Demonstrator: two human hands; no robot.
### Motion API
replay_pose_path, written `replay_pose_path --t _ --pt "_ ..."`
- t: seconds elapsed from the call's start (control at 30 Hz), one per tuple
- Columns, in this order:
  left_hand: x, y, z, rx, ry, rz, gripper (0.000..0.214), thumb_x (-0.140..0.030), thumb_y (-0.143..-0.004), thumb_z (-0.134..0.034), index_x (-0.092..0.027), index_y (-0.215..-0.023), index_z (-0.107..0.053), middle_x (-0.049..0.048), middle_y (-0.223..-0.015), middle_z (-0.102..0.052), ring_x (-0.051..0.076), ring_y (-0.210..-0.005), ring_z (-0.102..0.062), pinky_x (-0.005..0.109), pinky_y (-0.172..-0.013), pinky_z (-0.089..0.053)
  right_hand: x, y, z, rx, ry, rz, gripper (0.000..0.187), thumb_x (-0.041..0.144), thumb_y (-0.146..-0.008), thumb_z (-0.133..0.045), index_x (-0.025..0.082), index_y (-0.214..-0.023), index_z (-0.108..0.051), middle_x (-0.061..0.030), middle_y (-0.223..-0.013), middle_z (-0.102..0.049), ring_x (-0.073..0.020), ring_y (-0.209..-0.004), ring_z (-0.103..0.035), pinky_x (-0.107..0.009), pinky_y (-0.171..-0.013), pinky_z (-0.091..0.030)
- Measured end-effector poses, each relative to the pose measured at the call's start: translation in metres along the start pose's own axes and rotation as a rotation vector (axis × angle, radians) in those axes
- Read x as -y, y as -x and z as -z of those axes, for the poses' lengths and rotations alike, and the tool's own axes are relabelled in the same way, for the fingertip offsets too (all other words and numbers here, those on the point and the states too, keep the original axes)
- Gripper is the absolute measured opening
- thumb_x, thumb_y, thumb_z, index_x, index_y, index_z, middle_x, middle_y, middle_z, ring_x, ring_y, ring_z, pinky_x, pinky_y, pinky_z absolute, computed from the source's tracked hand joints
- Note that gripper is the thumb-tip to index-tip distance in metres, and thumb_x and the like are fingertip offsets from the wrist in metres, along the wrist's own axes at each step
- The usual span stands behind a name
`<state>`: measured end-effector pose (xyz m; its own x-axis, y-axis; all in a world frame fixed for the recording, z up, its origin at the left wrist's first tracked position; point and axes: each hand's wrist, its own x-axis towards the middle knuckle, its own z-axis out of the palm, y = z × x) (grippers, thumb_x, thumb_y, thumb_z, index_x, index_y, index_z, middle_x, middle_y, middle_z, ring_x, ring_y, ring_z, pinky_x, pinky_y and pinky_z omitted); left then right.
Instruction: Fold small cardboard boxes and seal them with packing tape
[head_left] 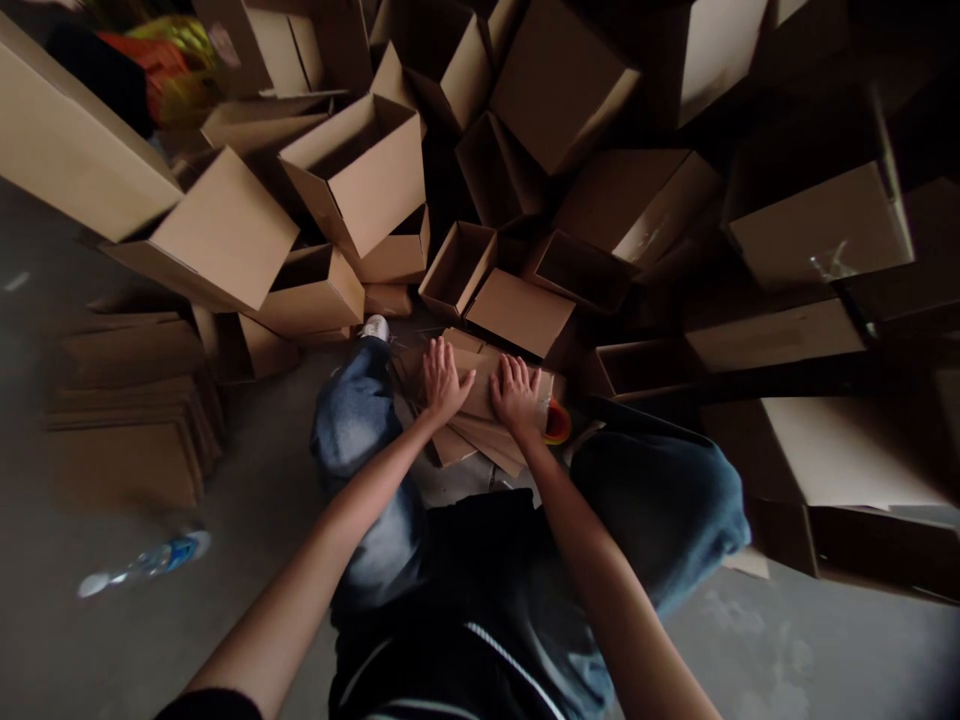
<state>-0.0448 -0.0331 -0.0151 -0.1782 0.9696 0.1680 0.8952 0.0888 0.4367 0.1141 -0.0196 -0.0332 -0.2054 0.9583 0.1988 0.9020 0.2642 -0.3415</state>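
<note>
Between my bent legs lies a small stack of flattened cardboard (484, 395) on the floor. My left hand (444, 382) rests flat on its left part, fingers stretched forward and slightly apart. On the right part lies my right hand (517, 395), palm down with the fingers spread. Beside the right hand, at the stack's right edge, a roll of orange and yellow tape (556, 422) is partly hidden. Just beyond the stack sits a small closed-looking cardboard box (520, 312).
Open cardboard boxes (375, 185) are heaped ahead and to the right. Flattened cardboard is piled in a stack (124, 460) at the left. A plastic bottle (154, 562) lies on the grey floor (262, 590). Another large box (855, 455) stands near my right knee.
</note>
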Motion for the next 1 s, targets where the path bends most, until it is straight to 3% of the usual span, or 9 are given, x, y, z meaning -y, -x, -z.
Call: replay_pose_path --t 0.1,0.33,0.5,0.63,0.77,0.87,1.0 --pt "0.0 0.0 0.002 0.032 -0.081 0.055 0.081 -0.051 -0.093 -0.054 0.0 -0.153 -0.034 0.0249 -0.163 -0.027 0.037 -0.153 -0.022 0.05 -0.123 -0.024 0.001 0.0 0.001 -0.005 0.001 -0.005 0.054 0.037 -0.105 -0.027 0.012 -0.15 -0.045 -0.0147 -0.151 -0.052 -0.0273 -0.147 -0.036 -0.058 -0.122 -0.013" --pt "-0.001 0.002 0.003 0.065 -0.144 0.027 0.077 -0.05 -0.096 -0.046 -0.002 -0.155 -0.033 0.0238 -0.165 -0.023 0.039 -0.151 -0.024 0.052 -0.12 -0.026 0.0 -0.001 0.001 -0.002 -0.021 -0.002 0.055 0.038 -0.104 -0.028 0.011 -0.149 -0.046 -0.0155 -0.151 -0.052 -0.0282 -0.146 -0.036 -0.057 -0.122 -0.012" --pt "0.011 -0.005 0.011 0.053 -0.043 -0.012 0.089 -0.055 -0.089 -0.06 -0.005 -0.156 -0.028 0.0263 -0.159 -0.033 0.04 -0.145 -0.035 0.052 -0.118 -0.029 0.0 -0.001 0.001 0.01 -0.026 -0.008 0.055 0.038 -0.104 -0.029 0.012 -0.15 -0.045 -0.0155 -0.151 -0.051 -0.0274 -0.146 -0.036 -0.058 -0.122 -0.011" --pt "0.018 -0.013 0.017 0.032 0.082 0.186 0.115 -0.06 -0.076 -0.077 0.002 -0.155 -0.021 0.0326 -0.149 -0.043 0.041 -0.139 -0.044 0.045 -0.114 -0.036 0.001 0.0 0.002 0.02 -0.024 -0.013 0.055 0.038 -0.105 -0.028 0.012 -0.15 -0.045 -0.0154 -0.152 -0.051 -0.0276 -0.147 -0.035 -0.057 -0.122 -0.01" --pt "0.016 -0.014 0.02 0.15 0.178 0.39 0.107 -0.064 -0.072 -0.08 -0.002 -0.148 -0.037 0.0305 -0.142 -0.053 0.04 -0.133 -0.053 0.039 -0.105 -0.044 0.001 0.0 0.002 0.025 -0.016 -0.012 0.055 0.038 -0.105 -0.028 0.011 -0.151 -0.044 -0.0155 -0.152 -0.05 -0.0274 -0.147 -0.034 -0.057 -0.122 -0.011" --pt "0.015 -0.015 0.024 0.232 0.198 0.418 0.093 -0.066 -0.072 -0.08 -0.008 -0.138 -0.049 0.0253 -0.13 -0.064 0.038 -0.123 -0.062 0.038 -0.099 -0.048 0.0 0.0 0.001 0.019 -0.011 -0.009 0.056 0.038 -0.105 -0.028 0.011 -0.151 -0.043 -0.0157 -0.152 -0.05 -0.0275 -0.147 -0.034 -0.058 -0.122 -0.012" --pt "0.016 -0.017 0.027 0.231 0.161 0.411 0.09 -0.065 -0.074 -0.079 -0.008 -0.138 -0.05 0.0258 -0.13 -0.065 0.039 -0.123 -0.062 0.039 -0.1 -0.047 -0.001 0.0 -0.001 0.003 -0.016 0.0 0.056 0.038 -0.105 -0.027 0.011 -0.15 -0.044 -0.0157 -0.151 -0.051 -0.0277 -0.146 -0.036 -0.058 -0.122 -0.013"
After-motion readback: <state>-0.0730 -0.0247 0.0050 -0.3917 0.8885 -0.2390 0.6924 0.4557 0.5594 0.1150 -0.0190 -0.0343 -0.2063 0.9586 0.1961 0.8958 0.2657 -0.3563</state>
